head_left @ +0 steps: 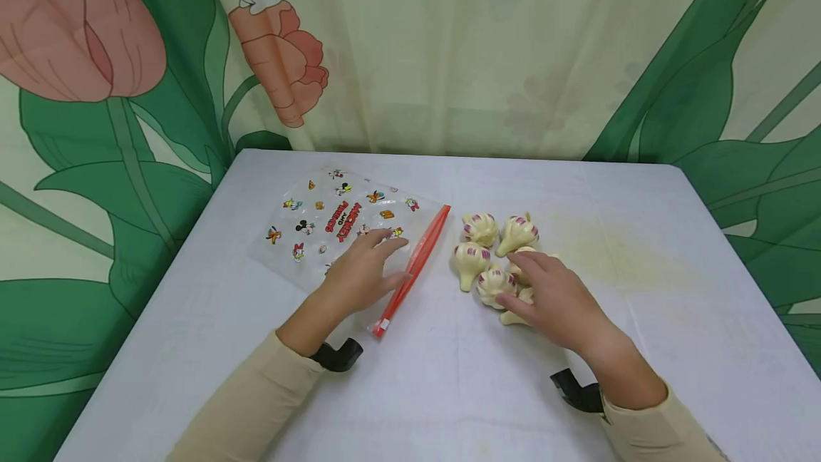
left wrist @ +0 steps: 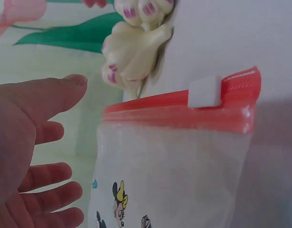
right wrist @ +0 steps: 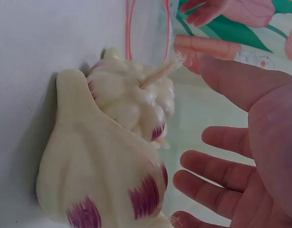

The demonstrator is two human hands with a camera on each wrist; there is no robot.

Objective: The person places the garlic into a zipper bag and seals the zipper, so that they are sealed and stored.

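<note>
A clear zip bag (head_left: 314,205) with cartoon prints lies flat on the table's left half. Its red zip edge (head_left: 423,252) faces right, and a white slider (left wrist: 204,91) sits near one end. Over the bag, my left hand (head_left: 362,273) hovers with its fingers spread and holds nothing. Several white garlic bulbs (head_left: 471,262) with purple streaks are clustered right of the bag. Above the cluster's right side is my right hand (head_left: 558,301), fingers apart and nothing in its grasp; it partly hides some bulbs. In the right wrist view a large garlic bulb (right wrist: 98,166) lies beside the fingers.
A white cloth covers the table (head_left: 410,405), with a faint yellowish stain (head_left: 616,252) at its right. Behind its back edge hangs a curtain (head_left: 449,55) printed with leaves and flowers. Black wrist mounts (head_left: 338,355) sit at both sleeves.
</note>
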